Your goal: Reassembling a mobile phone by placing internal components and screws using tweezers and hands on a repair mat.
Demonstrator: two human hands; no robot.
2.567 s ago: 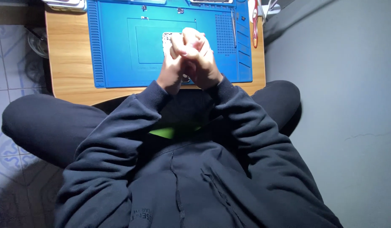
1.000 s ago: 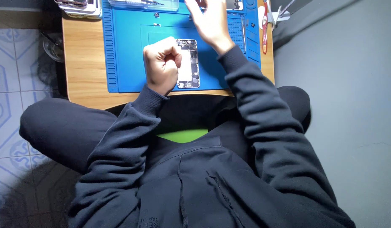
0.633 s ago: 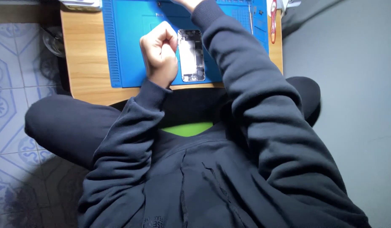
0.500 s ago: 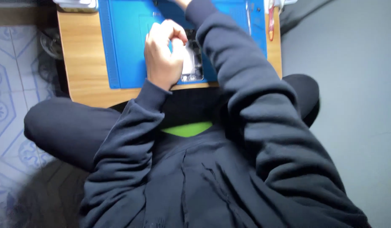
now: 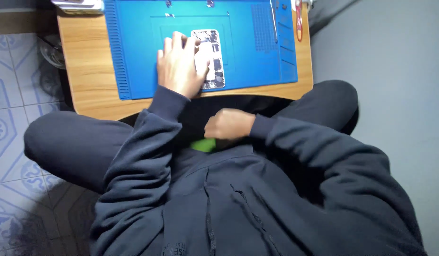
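Note:
An opened phone [image 5: 211,59] with its insides showing lies on a blue work mat [image 5: 257,42] on a small wooden table [image 5: 87,80]. My left hand [image 5: 179,66] rests flat on the mat, fingers spread, its thumb side on the phone's left edge. My right hand [image 5: 226,125] is pulled back to my lap below the table edge, fingers curled; whether it holds anything is hidden. A green patch [image 5: 204,144] shows just under it. I wear a dark hooded top and dark trousers.
A red-handled tool [image 5: 298,19] and a thin metal tool [image 5: 273,14] lie at the mat's right side. A small tray [image 5: 77,4] sits at the table's far left corner. Patterned floor tiles lie to the left, a grey wall to the right.
My right arm, which reached over the far side of the mat, has drawn back to my lap. My left hand has opened from a fist and lies flat by the phone.

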